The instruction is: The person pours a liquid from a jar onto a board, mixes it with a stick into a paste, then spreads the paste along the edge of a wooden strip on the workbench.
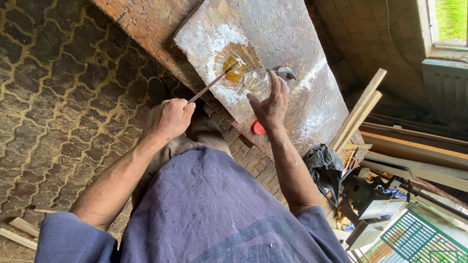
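Observation:
My left hand (170,117) is shut on a thin stick (210,84) whose far tip rests in a yellow puddle of glue-like liquid (234,72) on a worn, white-stained board (287,44). My right hand (270,104) grips a clear glass jar (257,80) tilted beside the puddle. A red lid (257,128) lies at the board's near edge, under my right wrist. A grey metal tool head (285,73) sits just beyond the jar.
The board lies on a rough wooden bench (146,19). Patterned paving (58,87) covers the floor at left. Timber lengths (360,109), a black plastic bag (324,165) and cluttered tools stand at right. A window (448,24) is at top right.

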